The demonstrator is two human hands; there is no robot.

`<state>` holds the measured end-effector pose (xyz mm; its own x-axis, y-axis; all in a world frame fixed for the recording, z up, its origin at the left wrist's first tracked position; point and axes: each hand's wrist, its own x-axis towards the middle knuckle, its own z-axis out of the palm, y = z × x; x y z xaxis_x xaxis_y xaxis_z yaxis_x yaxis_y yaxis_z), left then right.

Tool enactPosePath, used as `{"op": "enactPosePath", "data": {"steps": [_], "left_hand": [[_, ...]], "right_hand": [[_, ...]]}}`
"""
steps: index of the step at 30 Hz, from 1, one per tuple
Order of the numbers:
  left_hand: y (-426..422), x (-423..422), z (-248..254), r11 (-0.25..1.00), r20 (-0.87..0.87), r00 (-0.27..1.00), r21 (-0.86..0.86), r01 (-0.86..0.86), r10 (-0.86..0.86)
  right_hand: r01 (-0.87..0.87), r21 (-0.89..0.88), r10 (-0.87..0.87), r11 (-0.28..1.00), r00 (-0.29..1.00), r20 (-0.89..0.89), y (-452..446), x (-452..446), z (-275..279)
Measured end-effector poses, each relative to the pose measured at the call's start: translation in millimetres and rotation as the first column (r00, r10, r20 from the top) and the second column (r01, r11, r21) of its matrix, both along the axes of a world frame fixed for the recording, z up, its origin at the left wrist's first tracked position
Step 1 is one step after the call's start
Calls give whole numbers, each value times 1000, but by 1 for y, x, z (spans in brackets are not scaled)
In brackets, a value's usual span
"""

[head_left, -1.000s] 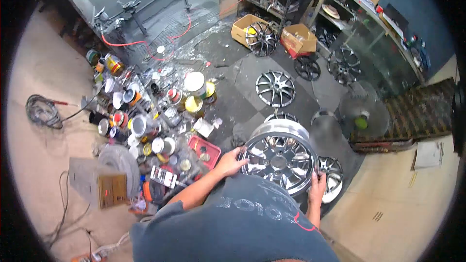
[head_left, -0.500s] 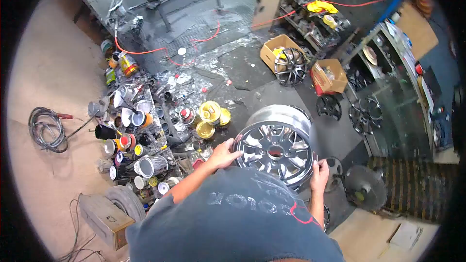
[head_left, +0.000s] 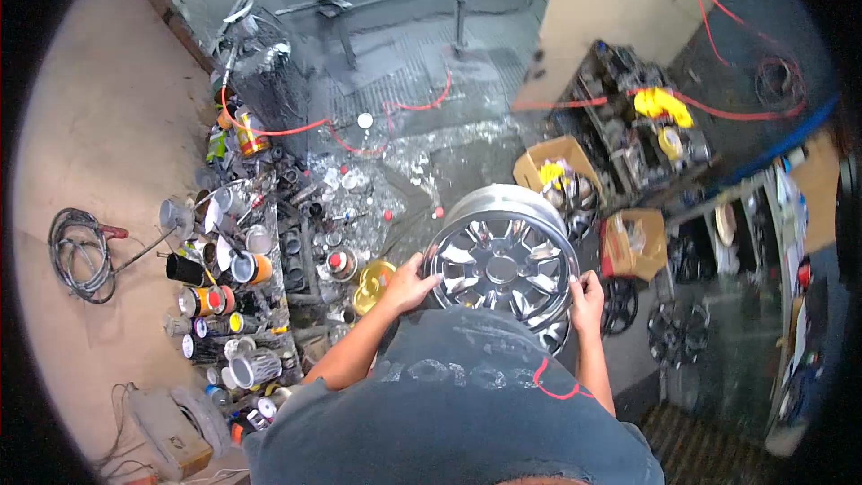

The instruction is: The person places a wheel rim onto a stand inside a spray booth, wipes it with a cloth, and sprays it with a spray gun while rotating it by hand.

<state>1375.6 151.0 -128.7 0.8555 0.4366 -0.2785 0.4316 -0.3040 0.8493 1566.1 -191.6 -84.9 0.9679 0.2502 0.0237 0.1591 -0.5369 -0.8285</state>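
Observation:
A shiny chrome wheel rim (head_left: 501, 269) is held up in front of my body, its spoked face turned up toward me. On its left edge my left hand (head_left: 413, 286) is closed, the thumb lying over the lip. My right hand (head_left: 585, 299) grips the opposite edge, with the fingers wrapped behind and partly hidden. The rim's lower edge is covered by my dark shirt (head_left: 467, 395). Just left of my left hand are gold tin lids (head_left: 373, 286) on the floor.
Paint cans (head_left: 256, 366) crowd a bench at left. A red hose (head_left: 431, 106) crosses the floor ahead. Cardboard boxes (head_left: 636, 242) stand to the right, near dark wheel rims (head_left: 678, 332) and a glass-fronted cabinet (head_left: 736, 305). A cluttered rack (head_left: 620, 99) is at the far right.
My view has shifted as my body moves forward toward the hose and stands. The chrome rim stays in both hands and now covers part of the cardboard box area and gold tins' surroundings.

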Motion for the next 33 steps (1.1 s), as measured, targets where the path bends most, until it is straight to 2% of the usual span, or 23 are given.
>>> {"op": "enactPosePath", "data": {"steps": [2, 4, 6, 10, 12, 13, 15, 18, 20, 21, 23, 26, 28, 30, 32, 33], "left_hand": [[11, 35, 25, 995, 22, 999, -84, -47, 49], [29, 58, 24, 998, -94, 993, -6, -70, 69], [43, 81, -6, 982, -93, 979, -37, -183, 179], [81, 143, -29, 964, -115, 960, -44, -263, 257], [109, 183, -44, 929, -24, 941, -152, -337, 338], [127, 205, -48, 910, -107, 935, -219, -353, 337], [170, 255, -51, 924, -101, 950, -221, -311, 295], [237, 346, -20, 932, -105, 955, -210, -295, 278], [288, 399, -8, 980, -60, 982, -78, -182, 177], [311, 422, -11, 990, -82, 988, -27, -137, 134], [345, 464, 5, 997, -116, 991, 54, -58, 64], [384, 524, 30, 997, -74, 996, 64, -39, 44], [407, 569, 27, 995, -78, 996, 92, -42, 49], [427, 607, 20, 993, -87, 995, 116, -27, 38], [444, 645, 14, 981, -125, 988, 184, -63, 87], [457, 664, 13, 981, -139, 987, 186, -53, 80]], "right_hand": [[-69, 31, 68, 997, 997, 37, 31, 65, 4], [-164, -19, 163, 986, 986, -21, 68, 111, 19], [-219, -76, 219, 973, 976, -5, 110, 150, 38], [-263, -135, 271, 955, 961, 50, 188, 247, 26], [-286, -164, 296, 944, 954, 40, 226, 290, 18], [-291, -139, 304, 947, 949, 82, 245, 311, 14], [-276, -110, 283, 955, 958, 51, 279, 359, 8], [-204, -67, 206, 977, 978, 21, 321, 430, 0], [-221, 15, 221, 975, 975, 18, 342, 472, -5], [-199, -52, 202, 979, 979, 40, 350, 489, -7], [-202, -22, 202, 979, 979, 0, 363, 517, -9], [-159, 16, 160, 987, 987, -33, 392, 557, -11], [-116, 36, 117, 993, 992, -40, 413, 595, -21], [-123, -19, 122, 992, 991, -50, 427, 637, -43], [-147, 0, 147, 989, 986, -81, 462, 663, -12], [-149, 19, 150, 989, 985, -90, 472, 684, -21]]}}
